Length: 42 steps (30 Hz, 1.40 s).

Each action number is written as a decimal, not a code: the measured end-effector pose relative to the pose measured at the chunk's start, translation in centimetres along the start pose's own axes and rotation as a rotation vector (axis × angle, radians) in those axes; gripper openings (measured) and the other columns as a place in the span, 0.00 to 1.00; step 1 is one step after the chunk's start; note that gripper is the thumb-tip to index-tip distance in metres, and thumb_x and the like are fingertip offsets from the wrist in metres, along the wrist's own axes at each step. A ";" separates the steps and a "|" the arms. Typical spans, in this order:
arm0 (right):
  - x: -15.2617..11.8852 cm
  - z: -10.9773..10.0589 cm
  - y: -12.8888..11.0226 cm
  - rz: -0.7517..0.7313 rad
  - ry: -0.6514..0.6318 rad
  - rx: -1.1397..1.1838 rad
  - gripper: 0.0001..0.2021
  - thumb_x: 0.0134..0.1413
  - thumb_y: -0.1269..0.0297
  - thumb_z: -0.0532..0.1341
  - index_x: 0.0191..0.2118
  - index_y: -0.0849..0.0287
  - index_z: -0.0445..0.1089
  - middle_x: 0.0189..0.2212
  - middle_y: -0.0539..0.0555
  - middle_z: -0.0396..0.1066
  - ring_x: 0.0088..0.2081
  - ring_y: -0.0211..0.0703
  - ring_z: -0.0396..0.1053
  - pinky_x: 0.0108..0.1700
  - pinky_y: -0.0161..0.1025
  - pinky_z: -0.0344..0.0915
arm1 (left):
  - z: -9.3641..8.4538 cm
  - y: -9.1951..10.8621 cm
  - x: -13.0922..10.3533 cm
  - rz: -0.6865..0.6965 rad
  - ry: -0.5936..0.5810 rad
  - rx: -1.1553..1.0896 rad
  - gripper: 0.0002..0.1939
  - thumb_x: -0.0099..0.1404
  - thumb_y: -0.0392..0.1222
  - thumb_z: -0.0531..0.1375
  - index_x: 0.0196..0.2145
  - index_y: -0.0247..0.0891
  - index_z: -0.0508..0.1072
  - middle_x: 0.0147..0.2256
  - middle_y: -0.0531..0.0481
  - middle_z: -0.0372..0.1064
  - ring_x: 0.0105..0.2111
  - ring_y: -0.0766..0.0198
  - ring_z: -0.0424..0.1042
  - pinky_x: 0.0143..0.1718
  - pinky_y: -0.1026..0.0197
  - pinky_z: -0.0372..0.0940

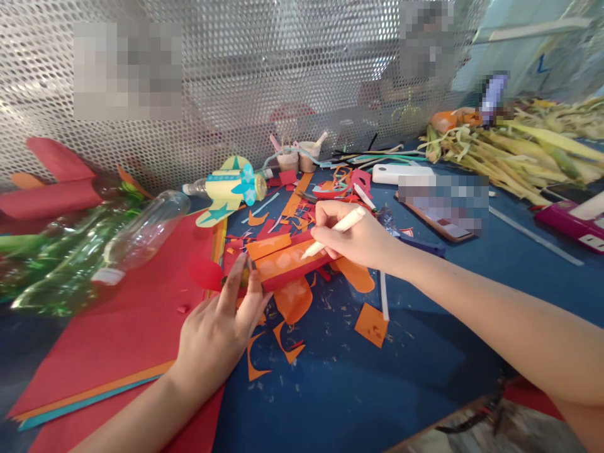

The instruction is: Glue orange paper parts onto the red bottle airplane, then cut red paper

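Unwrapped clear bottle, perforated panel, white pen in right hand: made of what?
Unwrapped clear bottle: likely thin glossy plastic; see-through, bright highlights.
Perforated panel: probably bare metal, semi-shiny; grey sheen, regular holes.
White pen in the right hand: apparently smooth plastic; even, opaque white, but coated metal isn't ruled out.

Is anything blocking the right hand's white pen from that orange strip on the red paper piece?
Nothing visible does. The right hand holds the white pen with its tip at the orange strip. The left hand is at the strip's left end, away from the tip.
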State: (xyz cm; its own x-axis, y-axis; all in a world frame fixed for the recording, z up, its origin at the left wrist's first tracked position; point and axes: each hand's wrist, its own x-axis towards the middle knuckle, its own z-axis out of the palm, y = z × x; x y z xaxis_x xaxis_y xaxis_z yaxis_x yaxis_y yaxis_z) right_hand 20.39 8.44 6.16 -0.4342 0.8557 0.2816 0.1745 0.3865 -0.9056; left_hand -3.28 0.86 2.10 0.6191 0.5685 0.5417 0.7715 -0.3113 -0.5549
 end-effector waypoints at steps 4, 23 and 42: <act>-0.1 0.0 -0.1 -0.005 0.006 -0.029 0.09 0.52 0.69 0.57 0.25 0.55 0.56 0.13 0.41 0.61 0.18 0.32 0.61 0.23 0.32 0.56 | 0.0 0.1 0.0 -0.013 -0.001 -0.013 0.25 0.66 0.42 0.59 0.58 0.34 0.58 0.46 0.39 0.75 0.19 0.64 0.69 0.23 0.60 0.58; 0.0 -0.1 -0.1 -0.015 0.022 0.002 0.10 0.51 0.71 0.57 0.23 0.56 0.55 0.13 0.40 0.60 0.16 0.30 0.59 0.21 0.31 0.54 | 0.0 0.1 0.1 0.004 0.013 -0.001 0.14 0.66 0.42 0.60 0.46 0.32 0.66 0.46 0.37 0.75 0.19 0.65 0.68 0.23 0.61 0.55; 0.1 -0.1 0.5 -0.051 0.046 0.023 0.10 0.52 0.72 0.57 0.25 0.55 0.56 0.13 0.40 0.60 0.18 0.31 0.62 0.25 0.32 0.59 | 0.0 0.1 0.0 -0.020 -0.019 -0.010 0.37 0.68 0.43 0.57 0.66 0.33 0.43 0.47 0.37 0.74 0.18 0.64 0.69 0.23 0.60 0.57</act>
State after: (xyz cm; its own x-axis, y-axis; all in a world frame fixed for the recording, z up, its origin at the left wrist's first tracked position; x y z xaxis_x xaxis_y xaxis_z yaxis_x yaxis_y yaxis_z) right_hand 20.48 8.76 5.79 -0.4005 0.8504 0.3411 0.1330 0.4223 -0.8966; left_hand -3.23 0.89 2.05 0.6003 0.5893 0.5407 0.7854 -0.3071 -0.5374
